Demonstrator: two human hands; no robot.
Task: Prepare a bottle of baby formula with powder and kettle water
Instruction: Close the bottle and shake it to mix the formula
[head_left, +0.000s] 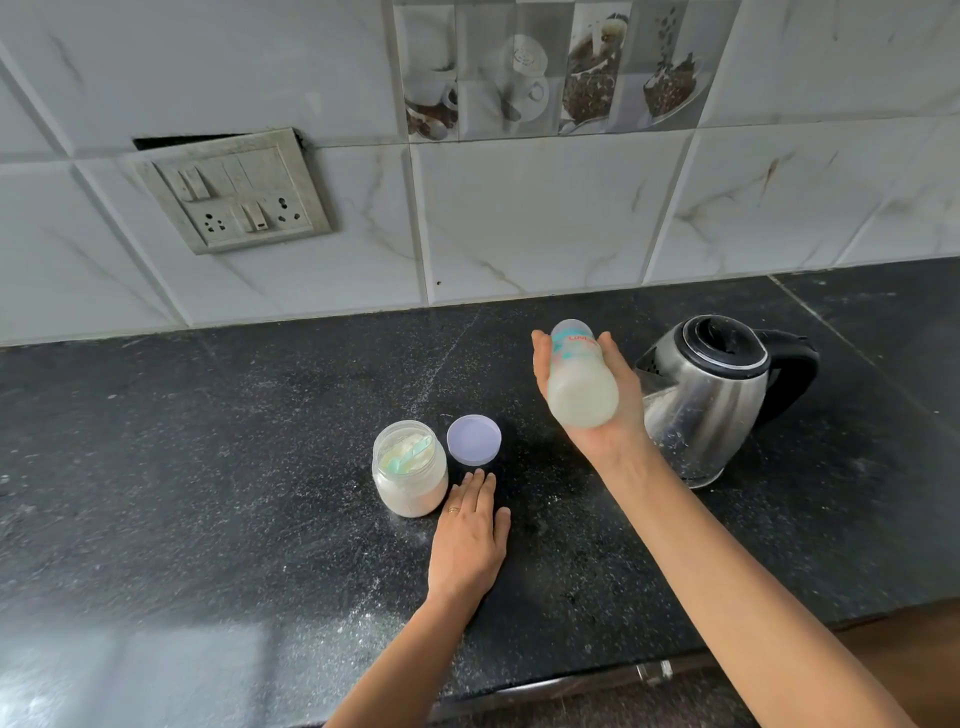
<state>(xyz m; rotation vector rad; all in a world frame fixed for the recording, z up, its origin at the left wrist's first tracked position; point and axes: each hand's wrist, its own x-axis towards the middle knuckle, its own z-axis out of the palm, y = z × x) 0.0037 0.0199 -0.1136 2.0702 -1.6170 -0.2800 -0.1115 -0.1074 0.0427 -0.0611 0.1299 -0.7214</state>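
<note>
The bottle (583, 375), milky inside, lies tilted in the right hand (597, 410), whose grip wraps it, likely for mixing. Beside that grip stands the kettle (706, 400); the left hand (470, 540) rests flat and empty on the surface (208, 467), touching the open powder jar (409, 470)

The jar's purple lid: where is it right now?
In the head view, the purple lid lies on the black counter, just right of the open powder jar and beyond the left hand.

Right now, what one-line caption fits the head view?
Right hand holds a milky baby bottle tilted above the counter; left hand rests flat beside the open powder jar.
</note>
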